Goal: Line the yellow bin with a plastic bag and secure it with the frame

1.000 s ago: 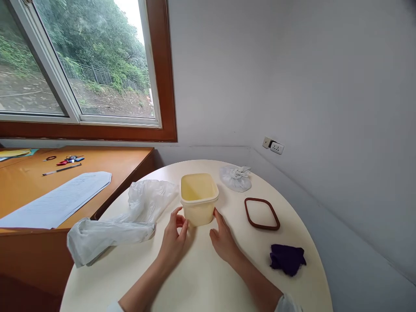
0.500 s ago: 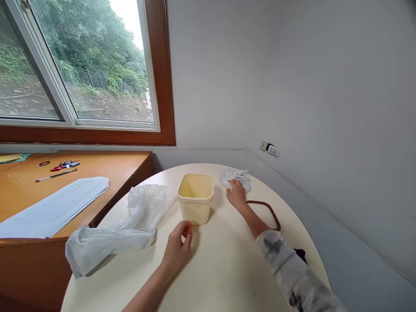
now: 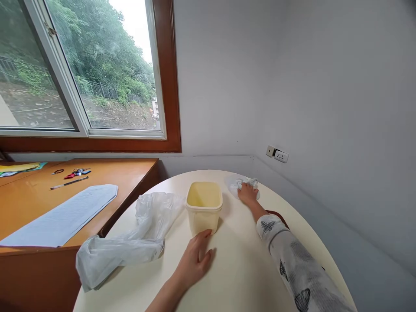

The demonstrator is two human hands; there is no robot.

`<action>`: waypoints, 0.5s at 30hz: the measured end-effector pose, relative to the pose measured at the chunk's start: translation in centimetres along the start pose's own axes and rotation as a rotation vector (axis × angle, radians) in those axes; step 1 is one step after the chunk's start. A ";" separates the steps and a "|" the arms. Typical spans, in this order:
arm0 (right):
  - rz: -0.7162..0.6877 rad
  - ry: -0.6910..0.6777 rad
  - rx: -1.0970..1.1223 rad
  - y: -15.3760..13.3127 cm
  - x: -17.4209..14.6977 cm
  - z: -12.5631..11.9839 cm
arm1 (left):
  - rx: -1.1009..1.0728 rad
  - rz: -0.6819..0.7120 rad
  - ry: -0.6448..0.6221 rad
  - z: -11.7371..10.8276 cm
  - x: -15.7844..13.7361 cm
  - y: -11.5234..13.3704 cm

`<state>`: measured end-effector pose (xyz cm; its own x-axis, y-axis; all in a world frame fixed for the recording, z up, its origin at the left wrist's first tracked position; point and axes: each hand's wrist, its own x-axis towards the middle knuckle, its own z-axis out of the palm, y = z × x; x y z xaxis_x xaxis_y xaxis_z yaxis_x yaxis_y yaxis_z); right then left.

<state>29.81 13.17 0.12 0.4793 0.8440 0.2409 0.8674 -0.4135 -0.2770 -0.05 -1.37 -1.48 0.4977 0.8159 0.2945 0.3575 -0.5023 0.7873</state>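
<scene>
A: Where is the yellow container [image 3: 203, 222] to be found?

B: Near the middle of the frame, slightly below centre. It is stood upright on the round table [image 3: 242, 264], its mouth turned upward and its inside shown to the camera. Its long axis cannot be judged — the rim is seen as roughly square, with rounded corners.

A: And the left hand [image 3: 194, 261]?

B: It is held at the container's near lower edge. The fingers are kept close together, with the thumb set apart and nothing pinched between; whether the container is touched cannot be told.

A: What is covered by the right hand [image 3: 248, 193]?

B: The knotted plastic bag [image 3: 232, 186], right of centre, beyond the container's right side. Its bunched knot is pointed toward the right of the frame; its long axis is partly hidden. The fingers are laid over it, slightly spread, but whether it is gripped cannot be told.

A: And further out?

B: A brown ring [image 3: 280, 215] is mostly hidden by the patterned sleeve [image 3: 294, 255]. Left of the container, a crumpled plastic bag [image 3: 151, 219] is stretched toward the lower left. Papers [image 3: 69, 216] and a pen [image 3: 69, 183] are laid on the desk [image 3: 136, 173] at the left — a window [image 3: 110, 73] is seen above, at the upper left.
</scene>
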 end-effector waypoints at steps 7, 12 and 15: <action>0.064 0.067 -0.041 0.4 0.9 0.5 | 0.087 0.073 -0.070 0.0 0.2 0.2; 0.076 0.093 -0.023 1.3 1.1 0.4 | 0.135 0.087 -0.122 0.0 0.2 0.0; 0.075 0.114 0.017 2.0 1.5 -0.3 | 0.141 0.088 -0.130 0.0 0.3 -0.2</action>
<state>32.29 13.53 0.25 0.5558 0.7661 0.3229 0.8265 -0.4675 -0.3136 0.05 -1.08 -1.58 0.6267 0.7276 0.2791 0.4104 -0.6126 0.6754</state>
